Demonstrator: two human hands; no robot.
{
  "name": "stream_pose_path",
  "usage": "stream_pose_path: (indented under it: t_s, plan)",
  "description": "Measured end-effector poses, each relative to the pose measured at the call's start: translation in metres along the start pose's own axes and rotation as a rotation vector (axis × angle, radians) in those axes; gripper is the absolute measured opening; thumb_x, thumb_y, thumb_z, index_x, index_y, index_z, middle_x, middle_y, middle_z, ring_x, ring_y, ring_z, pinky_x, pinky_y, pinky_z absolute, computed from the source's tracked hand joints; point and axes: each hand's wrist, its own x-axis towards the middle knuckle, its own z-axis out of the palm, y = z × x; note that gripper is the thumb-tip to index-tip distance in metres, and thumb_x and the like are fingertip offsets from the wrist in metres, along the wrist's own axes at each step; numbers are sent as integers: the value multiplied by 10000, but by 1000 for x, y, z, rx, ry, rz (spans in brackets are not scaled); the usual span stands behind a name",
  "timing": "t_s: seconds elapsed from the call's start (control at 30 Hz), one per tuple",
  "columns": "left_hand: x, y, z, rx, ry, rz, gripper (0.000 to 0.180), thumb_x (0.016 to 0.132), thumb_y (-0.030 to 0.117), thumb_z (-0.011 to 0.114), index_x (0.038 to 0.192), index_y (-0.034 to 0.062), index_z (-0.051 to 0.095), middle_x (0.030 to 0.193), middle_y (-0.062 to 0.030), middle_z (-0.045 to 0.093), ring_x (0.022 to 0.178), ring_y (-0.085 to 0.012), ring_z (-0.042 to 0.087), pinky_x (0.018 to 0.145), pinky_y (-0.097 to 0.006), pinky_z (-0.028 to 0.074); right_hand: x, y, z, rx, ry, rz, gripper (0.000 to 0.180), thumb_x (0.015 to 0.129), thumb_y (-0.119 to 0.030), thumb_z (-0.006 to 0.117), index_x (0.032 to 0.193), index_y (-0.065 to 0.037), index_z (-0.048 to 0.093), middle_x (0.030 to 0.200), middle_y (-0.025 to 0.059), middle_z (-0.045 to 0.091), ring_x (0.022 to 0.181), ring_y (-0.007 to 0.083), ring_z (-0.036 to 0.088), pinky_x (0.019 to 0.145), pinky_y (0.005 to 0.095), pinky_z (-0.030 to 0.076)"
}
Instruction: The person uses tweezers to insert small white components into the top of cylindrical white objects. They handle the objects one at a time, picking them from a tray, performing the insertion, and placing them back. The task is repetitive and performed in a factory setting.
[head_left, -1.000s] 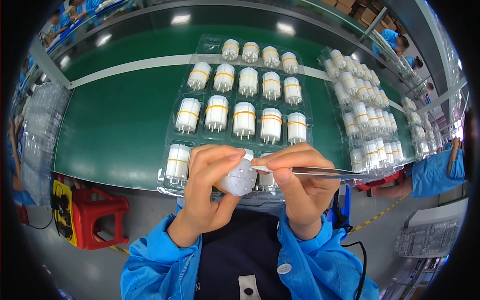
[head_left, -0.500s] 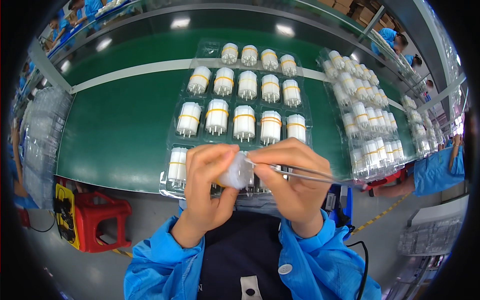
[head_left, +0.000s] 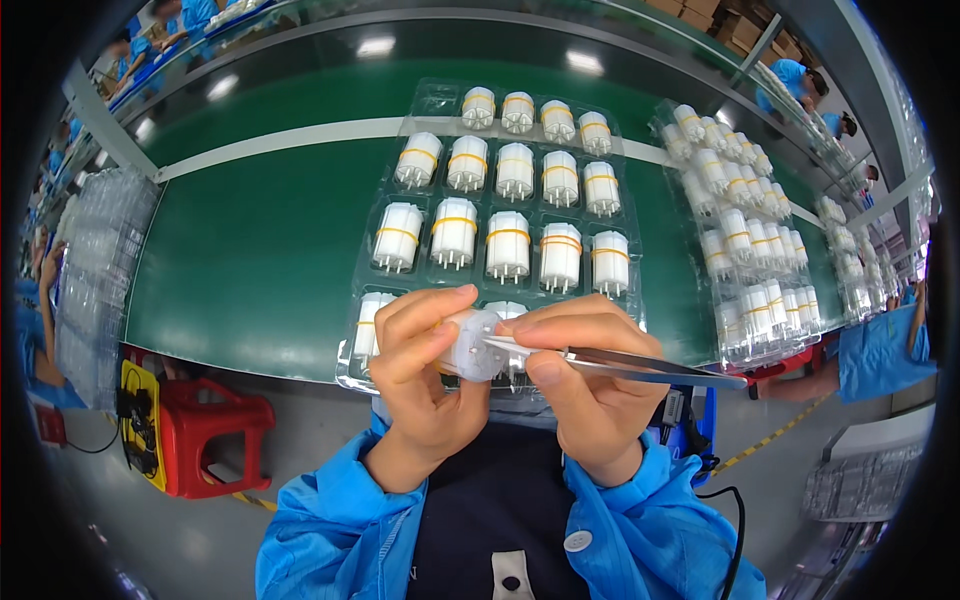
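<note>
Left hand [head_left: 420, 390] grips cylinder [head_left: 475, 345], right hand [head_left: 600, 390] pinches tweezers [head_left: 650, 368]

The cylinder sits between the thumb and fingers of the left hand, at that hand's right side: fingers bent along its upper and left sides, thumb below. Its pale round end, with small pins, faces rightward and is left bare by the grip. A bit of yellow band shows between the fingers. The hand is closed around the thing, and both hands are close together over the near part of a clear tray [head_left: 440, 97].

From the right side, the right hand has thumb and forefinger pressed on the tweezers, the other fingers curled behind. Their white tips point left at the end of the cylinder, at or just before its face; whether they grip anything there, I cannot tell. The metal shank runs out to the right beyond the hand.

Beyond the hands, the tray holds rows of white cylinders [head_left: 508, 245] with yellow bands, pins toward the person; the nearest row is partly hidden. It rests on a green desk [head_left: 240, 260]. Farther right stand more filled trays [head_left: 765, 350]. A red stool [head_left: 215, 435] is at lower left.
</note>
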Motion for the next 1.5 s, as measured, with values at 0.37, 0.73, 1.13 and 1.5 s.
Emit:
stream_pose_path:
  t_s: [0.37, 0.73, 1.13, 1.5]
  plan:
    - [3, -2, -2, 86, -14, 68, 663, 679, -161, 696, 1238, 101, 457, 1212, -197, 625, 1013, -341, 588, 853, -406, 507, 1, 3, 3, 11, 0, 19, 140, 843, -18, 734, 971, 33, 710, 898, 163, 710, 796, 220, 694, 680, 292, 547]
    - [3, -7, -4, 72, -34, 84, 698, 677, -169, 677, 1282, 107, 464, 1200, -193, 631, 1009, -344, 582, 860, -408, 482, 2, 5, 1, 26, -8, 1, 130, 819, 24, 737, 946, 38, 711, 890, 169, 713, 807, 234, 703, 700, 302, 556]
    - [5, -6, -6, 91, -98, 74, 671, 679, -169, 674, 1268, 85, 474, 1180, -202, 636, 983, -346, 591, 841, -413, 491, 12, -2, -2, -198, -115, -56, 138, 778, -7, 759, 912, -8, 725, 867, 122, 715, 759, 250, 686, 666, 323, 534]
    - [-1, 0, -15, -277, -178, -228, 583, 739, -170, 672, 1222, 52, 431, 1239, -243, 586, 1089, -301, 574, 897, -387, 505, 10, 0, -15, 52, 16, -31, 168, 794, 22, 737, 960, 36, 720, 900, 165, 718, 805, 241, 693, 689, 307, 543]
